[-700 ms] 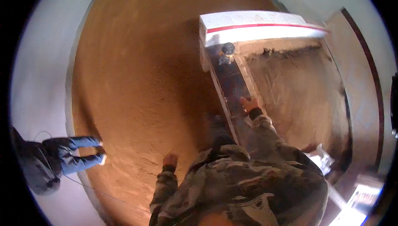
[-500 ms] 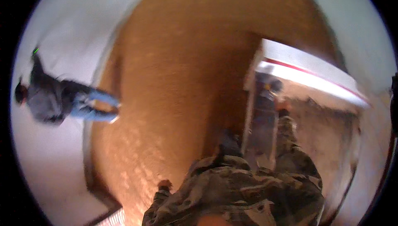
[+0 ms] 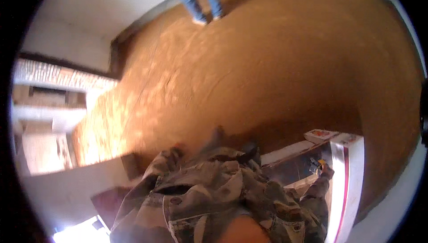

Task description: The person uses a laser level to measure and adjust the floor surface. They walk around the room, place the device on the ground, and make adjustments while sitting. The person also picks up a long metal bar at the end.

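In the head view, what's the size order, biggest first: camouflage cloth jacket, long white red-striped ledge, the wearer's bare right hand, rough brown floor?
1. Rough brown floor
2. Camouflage cloth jacket, though nearness to the camera enlarges it
3. Long white red-striped ledge
4. Bare right hand

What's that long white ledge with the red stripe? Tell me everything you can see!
The white ledge is a long, pale, smooth-looking block, maybe tiled or painted; I can't tell which. A dark red stripe runs along it, and a reddish pattern marks its upper end. It stands on the person's right, bending a little in the fisheye view, and the bottom of the picture cuts it off. Brown floor shows beyond. The right hand is close; touching is unclear.
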`<act>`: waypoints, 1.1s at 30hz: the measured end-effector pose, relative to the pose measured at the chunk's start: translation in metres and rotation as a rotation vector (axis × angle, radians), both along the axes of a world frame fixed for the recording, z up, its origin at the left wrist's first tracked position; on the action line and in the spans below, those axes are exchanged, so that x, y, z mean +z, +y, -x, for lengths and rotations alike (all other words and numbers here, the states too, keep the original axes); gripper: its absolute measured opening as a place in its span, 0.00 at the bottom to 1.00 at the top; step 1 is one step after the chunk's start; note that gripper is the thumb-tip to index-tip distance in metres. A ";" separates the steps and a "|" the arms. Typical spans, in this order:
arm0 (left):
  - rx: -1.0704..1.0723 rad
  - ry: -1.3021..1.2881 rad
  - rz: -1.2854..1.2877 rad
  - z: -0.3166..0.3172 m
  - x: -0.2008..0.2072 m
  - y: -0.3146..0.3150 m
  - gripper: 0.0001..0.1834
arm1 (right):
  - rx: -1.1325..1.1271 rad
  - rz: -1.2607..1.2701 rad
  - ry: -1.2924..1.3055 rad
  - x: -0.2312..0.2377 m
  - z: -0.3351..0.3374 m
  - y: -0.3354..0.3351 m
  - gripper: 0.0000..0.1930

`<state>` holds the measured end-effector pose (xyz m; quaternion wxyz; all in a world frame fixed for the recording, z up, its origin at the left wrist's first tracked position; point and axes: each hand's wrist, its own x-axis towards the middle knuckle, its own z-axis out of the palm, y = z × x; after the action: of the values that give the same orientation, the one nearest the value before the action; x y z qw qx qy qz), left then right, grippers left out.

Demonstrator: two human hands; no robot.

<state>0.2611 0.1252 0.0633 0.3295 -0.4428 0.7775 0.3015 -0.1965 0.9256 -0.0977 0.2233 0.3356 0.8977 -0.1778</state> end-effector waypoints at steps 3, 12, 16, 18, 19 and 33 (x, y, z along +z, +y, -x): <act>0.099 0.044 -0.011 0.051 -0.001 0.003 0.21 | -0.100 -0.217 0.104 0.043 -0.013 -0.021 0.43; 0.443 0.318 -0.020 -0.081 -0.098 0.024 0.22 | 0.392 -0.024 0.223 0.110 0.002 -0.233 0.41; 0.895 0.282 -0.078 -0.114 -0.037 -0.024 0.21 | 0.688 -0.371 0.250 0.107 -0.004 -0.398 0.45; 0.895 0.258 0.018 -0.158 -0.055 -0.040 0.21 | 0.743 -0.107 0.187 0.116 -0.032 -0.485 0.45; 0.903 0.246 0.058 -0.178 -0.067 -0.042 0.21 | 0.795 -0.057 0.197 0.117 -0.040 -0.523 0.43; 1.445 0.430 -0.021 -0.281 -0.096 -0.101 0.19 | 1.508 0.345 0.186 0.096 -0.174 -0.981 0.34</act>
<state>0.5420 0.0238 -0.0327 -0.1053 -0.7708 0.3380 0.5297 -0.0224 -0.0552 -0.0018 0.2565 -0.4213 0.8582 -0.1425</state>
